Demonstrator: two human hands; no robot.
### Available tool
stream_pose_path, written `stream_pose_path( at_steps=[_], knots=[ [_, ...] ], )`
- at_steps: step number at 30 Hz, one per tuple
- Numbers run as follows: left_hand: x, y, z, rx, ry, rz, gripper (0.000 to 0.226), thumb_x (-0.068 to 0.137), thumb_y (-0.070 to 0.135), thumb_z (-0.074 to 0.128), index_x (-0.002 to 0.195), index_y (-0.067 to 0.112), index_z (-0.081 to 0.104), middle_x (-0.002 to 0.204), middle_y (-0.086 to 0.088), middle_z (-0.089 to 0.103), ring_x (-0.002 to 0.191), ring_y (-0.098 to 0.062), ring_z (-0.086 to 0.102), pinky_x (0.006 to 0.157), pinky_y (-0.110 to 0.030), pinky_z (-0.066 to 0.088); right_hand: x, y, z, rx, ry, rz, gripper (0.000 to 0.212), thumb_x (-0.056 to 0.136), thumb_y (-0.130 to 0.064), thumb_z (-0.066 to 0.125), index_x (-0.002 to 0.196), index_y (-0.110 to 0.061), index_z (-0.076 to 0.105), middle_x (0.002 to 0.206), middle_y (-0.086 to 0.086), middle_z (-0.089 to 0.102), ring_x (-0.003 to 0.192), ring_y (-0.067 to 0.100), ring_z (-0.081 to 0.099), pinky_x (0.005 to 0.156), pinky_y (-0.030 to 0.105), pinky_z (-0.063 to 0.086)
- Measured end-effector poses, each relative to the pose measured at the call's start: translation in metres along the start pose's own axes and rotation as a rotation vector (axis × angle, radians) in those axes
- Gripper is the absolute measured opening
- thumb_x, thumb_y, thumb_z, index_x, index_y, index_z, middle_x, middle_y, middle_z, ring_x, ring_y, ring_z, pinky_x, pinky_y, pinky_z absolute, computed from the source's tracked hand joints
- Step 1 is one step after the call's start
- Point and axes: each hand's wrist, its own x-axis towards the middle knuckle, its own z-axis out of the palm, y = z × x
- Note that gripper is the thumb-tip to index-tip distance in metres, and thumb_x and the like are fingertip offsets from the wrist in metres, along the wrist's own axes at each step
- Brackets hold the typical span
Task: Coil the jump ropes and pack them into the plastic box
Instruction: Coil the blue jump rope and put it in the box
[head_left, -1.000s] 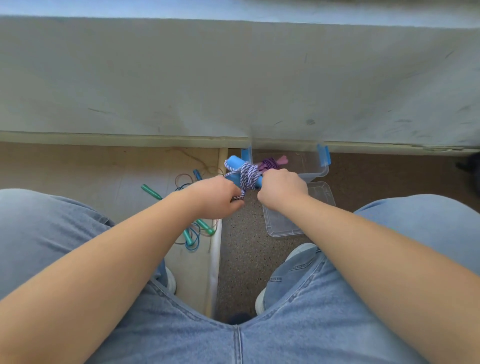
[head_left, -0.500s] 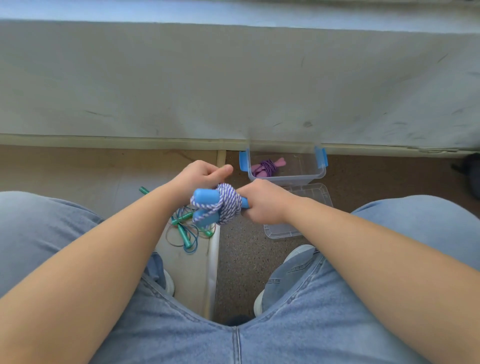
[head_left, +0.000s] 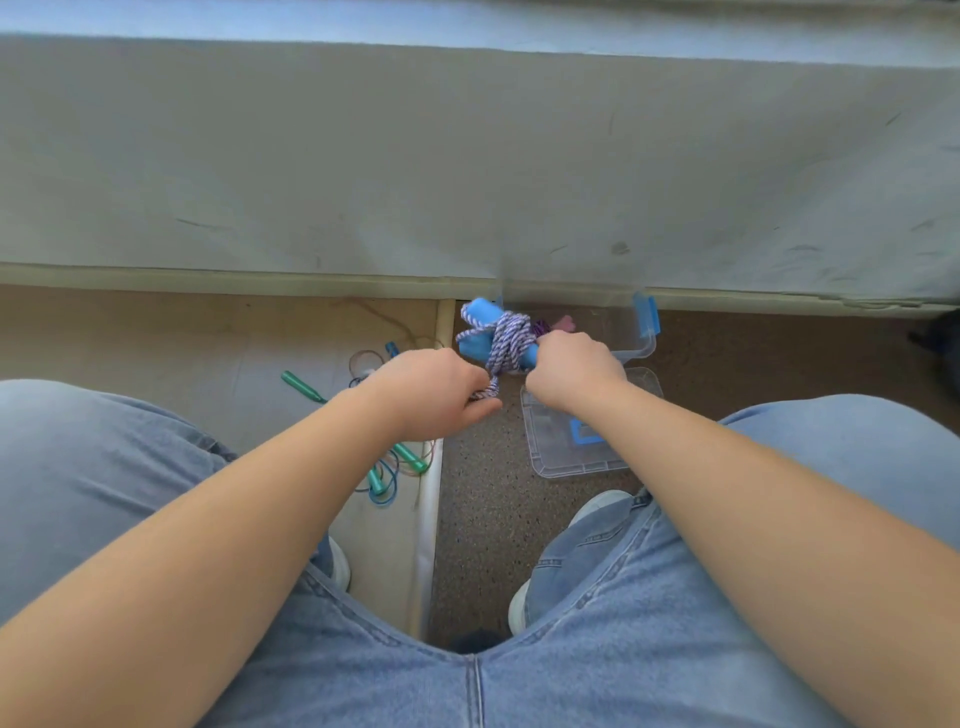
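We hold the rope (head_left: 501, 340) between both hands in front of our knees. It is a tight bundle, purple-and-white cord wound round its two blue handles (head_left: 480, 317), which stick out to the upper left. Our right hand (head_left: 574, 371) is curled round the right end of the bundle and grips it there. Our left hand (head_left: 431, 392) is closed too, pinching the loose end (head_left: 488, 391) of cord that runs down from the winding. The bundle is lifted off the ground and in this view covers the left end of the box (head_left: 641, 343), a clear tub with blue latches standing on the speckled floor (head_left: 478, 493) against the wall (head_left: 467, 156); how high above the box it hangs we cannot tell. Inside the box a pink rope (head_left: 558, 323) shows just past our right knuckles. The lid (head_left: 550, 457) lies flat on the floor beside the box, nearer to us. To the left, green ropes (head_left: 413, 460) lie loose on a pale board (head_left: 260, 353), partly hidden under our left wrist.
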Motion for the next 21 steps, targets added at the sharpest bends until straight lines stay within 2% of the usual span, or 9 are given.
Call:
stream_pose_path(
  at_steps=[3,5,7,9,11,13,15,18,21],
  knots=[
    [0.002,-0.004,-0.01,0.181,0.099,0.119,0.047,0.098,0.061,0.036,0.073,0.023,0.046,0.058,0.007,0.04,0.06,-0.019,0.045,0.051,-0.029,0.029,-0.004,0.0,0.003,-0.203,-0.139,-0.155,0.022,0.089,-0.026,0.057,0.109,-0.017,0.06,0.109,0.01,0.065,0.094,0.034,0.063,0.073,0.038,0.05],
    [0.003,-0.01,-0.013,0.19,0.164,0.131,0.052,0.092,0.069,0.035,0.07,0.023,0.046,0.06,0.006,0.042,0.062,-0.021,0.046,0.051,-0.028,0.028,-0.004,0.0,0.003,-0.241,-0.238,-0.307,0.012,0.089,-0.024,0.057,0.099,-0.02,0.06,0.1,0.007,0.067,0.084,0.028,0.062,0.073,0.038,0.055],
    [0.003,-0.021,-0.014,0.093,0.238,0.089,0.054,0.082,0.078,0.039,0.065,0.027,0.044,0.061,0.007,0.046,0.062,-0.019,0.046,0.051,-0.028,0.031,-0.009,-0.004,0.001,-0.25,-0.297,-0.449,0.011,0.091,-0.025,0.06,0.101,-0.023,0.063,0.092,0.002,0.066,0.08,0.023,0.061,0.071,0.036,0.053],
    [0.002,-0.033,-0.013,-0.026,0.307,0.015,0.057,0.071,0.085,0.044,0.064,0.029,0.053,0.061,0.01,0.053,0.063,-0.016,0.051,0.052,-0.028,0.037,-0.014,-0.007,-0.001,-0.195,-0.323,-0.543,0.01,0.092,-0.023,0.062,0.102,-0.022,0.064,0.086,-0.001,0.063,0.077,0.019,0.06,0.068,0.033,0.048],
    [0.0,-0.039,-0.015,-0.191,0.33,-0.09,0.061,0.068,0.085,0.05,0.063,0.026,0.061,0.058,0.01,0.058,0.059,-0.012,0.053,0.052,-0.027,0.041,-0.016,-0.009,-0.004,-0.147,-0.289,-0.603,0.005,0.091,-0.017,0.06,0.094,-0.021,0.06,0.076,-0.005,0.058,0.068,0.013,0.055,0.061,0.028,0.042],
    [0.001,-0.043,-0.017,-0.44,0.233,-0.213,0.06,0.074,0.074,0.06,0.061,0.016,0.058,0.05,0.008,0.049,0.05,-0.01,0.043,0.05,-0.028,0.035,-0.017,-0.01,-0.006,-0.165,-0.201,-0.663,0.01,0.087,-0.013,0.058,0.086,-0.022,0.055,0.065,-0.01,0.049,0.059,0.009,0.047,0.053,0.026,0.034],
    [-0.001,-0.044,-0.017,-0.751,0.05,-0.326,0.057,0.083,0.063,0.064,0.062,0.011,0.051,0.053,0.003,0.04,0.049,-0.013,0.033,0.051,-0.028,0.029,-0.018,-0.013,-0.006,-0.181,-0.089,-0.724,0.01,0.085,-0.014,0.057,0.085,-0.024,0.053,0.063,-0.011,0.046,0.06,0.017,0.049,0.056,0.028,0.038],
    [-0.003,-0.042,-0.011,-1.274,-0.164,-0.497,0.044,0.087,0.055,0.066,0.082,0.011,0.062,0.071,-0.008,0.058,0.063,-0.019,0.052,0.066,-0.034,0.045,-0.017,-0.015,-0.004,-0.233,0.115,-0.731,0.01,0.083,-0.022,0.057,0.093,-0.023,0.058,0.079,-0.002,0.064,0.074,0.027,0.061,0.063,0.034,0.046],
    [-0.001,-0.038,-0.012,-1.482,-0.252,-0.638,0.042,0.084,0.054,0.068,0.096,0.014,0.065,0.087,-0.01,0.065,0.072,-0.023,0.061,0.075,-0.036,0.049,-0.014,-0.013,-0.008,-0.259,0.266,-0.661,0.012,0.082,-0.026,0.06,0.092,-0.023,0.055,0.084,-0.002,0.065,0.076,0.029,0.063,0.061,0.032,0.039]
  ],
)
